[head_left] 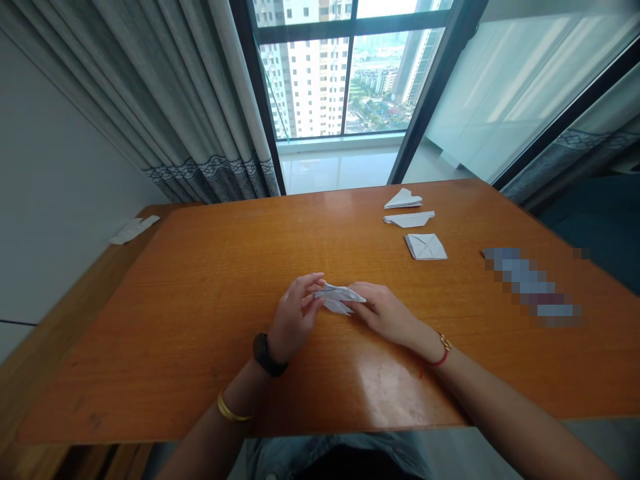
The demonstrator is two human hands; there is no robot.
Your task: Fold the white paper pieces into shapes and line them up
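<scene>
A folded white paper with several pointed layers is held just above the wooden table, near its middle. My left hand pinches its left end between thumb and fingers. On the other side, my right hand grips the right end, its fingers partly hidden behind the paper. Beyond my right hand lie three more pieces of folded paper: a squarish packet with crossing creases, a flat boat-like strip and a pointed piece farthest back.
A pixelated long object lies on the table's right side. At the far left, some white paper rests on a wooden ledge by the wall. A grey curtain and a window stand behind the table.
</scene>
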